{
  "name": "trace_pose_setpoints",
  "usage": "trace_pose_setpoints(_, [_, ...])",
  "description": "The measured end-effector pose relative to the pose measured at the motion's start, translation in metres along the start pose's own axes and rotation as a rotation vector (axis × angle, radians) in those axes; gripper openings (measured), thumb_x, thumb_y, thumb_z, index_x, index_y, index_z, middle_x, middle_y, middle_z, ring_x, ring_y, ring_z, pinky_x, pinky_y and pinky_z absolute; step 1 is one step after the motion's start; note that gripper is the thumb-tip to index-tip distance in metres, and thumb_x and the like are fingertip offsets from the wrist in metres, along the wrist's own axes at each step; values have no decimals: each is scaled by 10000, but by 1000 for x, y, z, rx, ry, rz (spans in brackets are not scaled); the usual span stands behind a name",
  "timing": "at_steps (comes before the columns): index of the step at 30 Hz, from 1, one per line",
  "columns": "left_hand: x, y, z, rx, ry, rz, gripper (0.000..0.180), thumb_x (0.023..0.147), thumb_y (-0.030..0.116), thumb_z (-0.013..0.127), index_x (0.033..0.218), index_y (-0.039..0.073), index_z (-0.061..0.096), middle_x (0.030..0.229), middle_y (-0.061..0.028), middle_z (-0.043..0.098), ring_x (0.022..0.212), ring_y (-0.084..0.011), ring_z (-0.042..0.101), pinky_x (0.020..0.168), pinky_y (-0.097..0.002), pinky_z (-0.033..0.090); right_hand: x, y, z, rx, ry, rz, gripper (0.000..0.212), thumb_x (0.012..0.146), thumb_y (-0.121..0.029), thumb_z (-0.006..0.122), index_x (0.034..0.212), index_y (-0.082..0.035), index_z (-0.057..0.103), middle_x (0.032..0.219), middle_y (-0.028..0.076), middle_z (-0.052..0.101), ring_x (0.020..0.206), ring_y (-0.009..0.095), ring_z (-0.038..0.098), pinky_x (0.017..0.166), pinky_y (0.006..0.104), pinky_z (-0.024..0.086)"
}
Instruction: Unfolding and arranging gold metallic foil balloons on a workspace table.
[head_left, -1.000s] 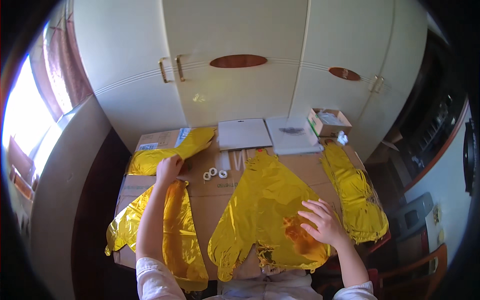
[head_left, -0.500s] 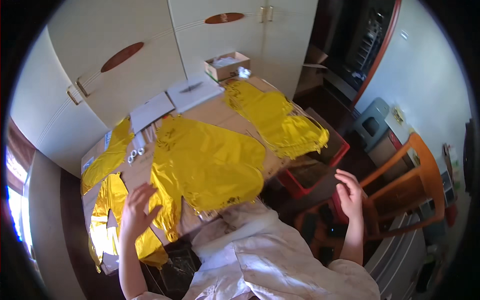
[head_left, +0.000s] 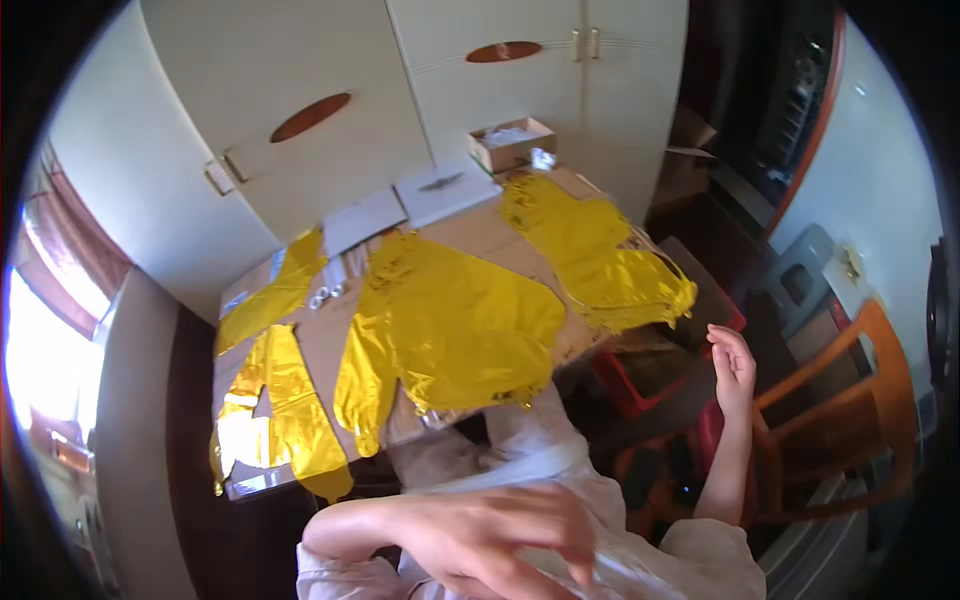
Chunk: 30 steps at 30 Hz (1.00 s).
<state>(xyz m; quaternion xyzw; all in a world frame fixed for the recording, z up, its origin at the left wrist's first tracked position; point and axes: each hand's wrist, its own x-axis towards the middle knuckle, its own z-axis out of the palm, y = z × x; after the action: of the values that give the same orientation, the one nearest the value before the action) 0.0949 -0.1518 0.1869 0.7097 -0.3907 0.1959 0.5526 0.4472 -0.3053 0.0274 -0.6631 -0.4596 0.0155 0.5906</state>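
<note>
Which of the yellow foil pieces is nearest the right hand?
The rightmost foil piece: its near corner comes closest to the right hand. The wide middle piece, upper-left piece and lower-left piece all lie farther left.

Foil pieces (head_left: 470,320) are spread on the desk (head_left: 490,240), backed by cabinets (head_left: 530,100); a box (head_left: 520,152) is set at the desk's back right.

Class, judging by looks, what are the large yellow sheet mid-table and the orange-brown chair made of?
Large yellow sheet: probably metallised film or foil, glossy; crinkled edges and highlights suggest it.
Orange-brown chair: seemingly varnished wood, from its warm colour and smooth sheen; grain unclear.
</note>
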Motion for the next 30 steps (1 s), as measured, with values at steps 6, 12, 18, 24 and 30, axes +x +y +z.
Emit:
trace_pose_setpoints(6, [50,-52,6,-506,64,275,189,984,162,525,972,107,705,1008,-164,571,903,-323,587,736,-426,469,48,9,16,-52,-51,-81,199,886,8,557,1073,22,622,1115,124,643,1053,230,607,933,328,453])
trace_pose_setpoints(12, [76,-96,-19,-738,5,190,218,992,180,511,945,119,715,1049,-166,571,939,-319,568,777,-426,448,97,41,12,-64,-67,-105,184,888,5,550,1055,25,624,1101,128,644,1020,226,610,903,315,459])
trace_pose_setpoints(18, [107,-151,-63,-782,26,217,154,970,122,545,880,121,670,1013,-134,558,934,-302,559,762,-420,449,172,106,7,46,-102,32,180,938,-31,546,1092,18,624,1067,76,635,978,130,598,869,260,454])
trace_pose_setpoints(24, [90,-198,-126,-638,140,-164,237,914,223,630,1134,172,559,1173,-152,518,1069,-344,535,873,-509,452,278,217,35,68,-150,157,174,943,-117,583,1060,-13,659,937,46,686,853,92,638,740,246,490])
trace_pose_setpoints(30, [14,-291,-162,828,-186,-712,567,860,469,625,1339,211,467,1399,-120,420,1332,-395,339,1019,-584,332,376,314,99,-624,-537,325,244,859,-266,586,1033,-130,690,1014,139,683,953,319,651,803,400,520])
